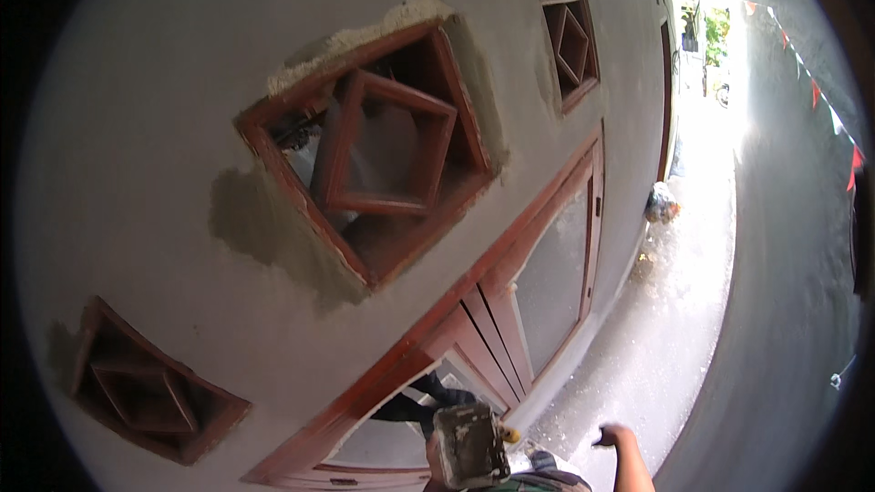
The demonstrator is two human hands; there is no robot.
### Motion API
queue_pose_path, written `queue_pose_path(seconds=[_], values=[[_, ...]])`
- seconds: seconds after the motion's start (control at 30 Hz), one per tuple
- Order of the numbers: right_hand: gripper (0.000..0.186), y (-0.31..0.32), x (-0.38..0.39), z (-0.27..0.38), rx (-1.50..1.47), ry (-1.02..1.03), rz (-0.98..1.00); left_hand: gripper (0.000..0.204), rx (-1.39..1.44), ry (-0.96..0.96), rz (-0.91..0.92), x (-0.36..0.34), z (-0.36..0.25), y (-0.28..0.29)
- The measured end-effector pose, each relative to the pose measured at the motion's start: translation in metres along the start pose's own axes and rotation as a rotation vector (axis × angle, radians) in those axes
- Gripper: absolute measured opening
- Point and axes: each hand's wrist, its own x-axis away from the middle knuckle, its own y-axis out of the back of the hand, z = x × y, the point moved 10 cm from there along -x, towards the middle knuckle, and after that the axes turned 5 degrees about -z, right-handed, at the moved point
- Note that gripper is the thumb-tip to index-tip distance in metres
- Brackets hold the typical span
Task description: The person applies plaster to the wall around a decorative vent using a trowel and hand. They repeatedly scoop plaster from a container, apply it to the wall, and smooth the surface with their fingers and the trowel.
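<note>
A square, mortar-smeared container (469,445) is held up close at the bottom of the view. Fingers of my left hand (433,466) show along its left side, closed on it. Just right of the container a small yellow end (509,435) pokes out, its kind unclear. My right hand (616,437) is lifted away over the alley, apart from the container. Its fingers look curled, with something small and dark at them that I cannot make out. Ahead, a red-brown framed window (392,141) with a tilted inner sash has damp grey mortar patches (269,223) around its frame.
Two smaller framed openings, one at lower left (150,392) and one at upper right (572,50), sit in the wall. Below runs a red-framed double door (533,296) with pale panes. A stuffed bag (661,203) leans by the wall; pennants (814,91) hang along the opposite wall.
</note>
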Motion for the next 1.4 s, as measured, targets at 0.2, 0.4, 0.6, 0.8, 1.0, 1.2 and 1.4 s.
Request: queue_pose_path(seconds=[0.2,0.4,0.6,0.8,1.0,1.2,1.4], values=[[0.059,0.342,0.161,0.147,-0.559,0.430,-0.936,0.086,0.004,-0.045,-0.172,-0.016,0.001,0.021],[0.027,0.442,0.373,0.252,-0.917,0.731,-1.195,0.084,0.136,-0.040,0.047,-0.028,-0.007,-0.049],[0.033,0.374,0.424,0.284,-0.799,0.719,-0.856,0.084,0.168,-0.200,0.095,0.000,-0.011,-0.070],[0.036,0.363,0.417,0.285,-0.758,0.595,-1.028,0.082,-0.039,-0.299,-0.058,0.008,-0.015,-0.054],[0.059,0.344,0.421,0.346,-0.227,0.915,-0.516,0.070,0.012,-0.215,-0.030,-0.001,-0.010,-0.051],[0.051,0.309,0.391,0.374,-0.001,0.878,-0.335,0.063,-0.113,-0.127,-0.088,-0.006,-0.005,-0.041],[0.044,0.306,0.380,0.385,-0.110,0.921,-0.247,0.061,-0.108,-0.133,-0.102,-0.005,-0.008,-0.040]])
